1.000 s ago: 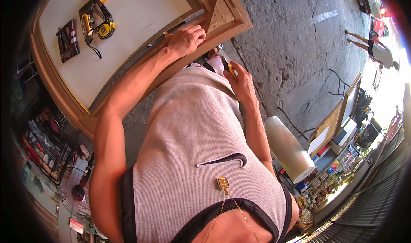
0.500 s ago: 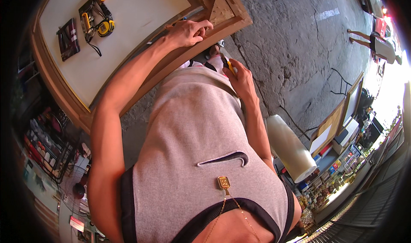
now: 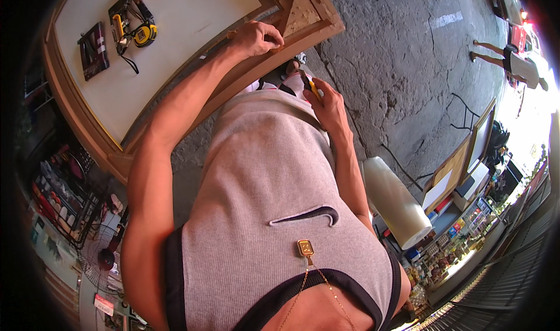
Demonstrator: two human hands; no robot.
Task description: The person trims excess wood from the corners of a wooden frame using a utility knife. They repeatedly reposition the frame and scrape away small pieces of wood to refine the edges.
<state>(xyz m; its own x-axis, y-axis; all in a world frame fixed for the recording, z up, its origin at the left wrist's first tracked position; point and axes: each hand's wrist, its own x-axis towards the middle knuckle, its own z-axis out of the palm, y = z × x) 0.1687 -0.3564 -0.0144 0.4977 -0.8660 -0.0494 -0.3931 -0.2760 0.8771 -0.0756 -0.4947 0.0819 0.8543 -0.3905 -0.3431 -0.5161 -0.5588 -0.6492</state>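
Note:
My left hand [image 3: 256, 39] is over the near edge of a brown wooden frame [image 3: 315, 36], close to its corner. Its fingers are curled together in a pinch; whatever may be between them is too small to make out. Low beside my right thigh, my right hand [image 3: 328, 104] is wrapped round a slim yellow-and-black tool [image 3: 315, 89] that looks like a utility knife. The frame surrounds a white panel [image 3: 192, 16]. On that panel lie a yellow-and-black tape measure [image 3: 143, 36], a yellow-handled tool [image 3: 118, 26] and a dark flat packet [image 3: 94, 52].
Cracked concrete floor [image 3: 385, 57] spreads to the right. A pale roll [image 3: 396, 202] stands by my right elbow, with leaning frames [image 3: 481, 130] beyond it. A wire fan [image 3: 99, 258] is at lower left. Another person [image 3: 519, 65] is far right.
My left hand has shifted slightly left and away along the frame, and its spread fingers have drawn together. The right hand and its tool have hardly moved.

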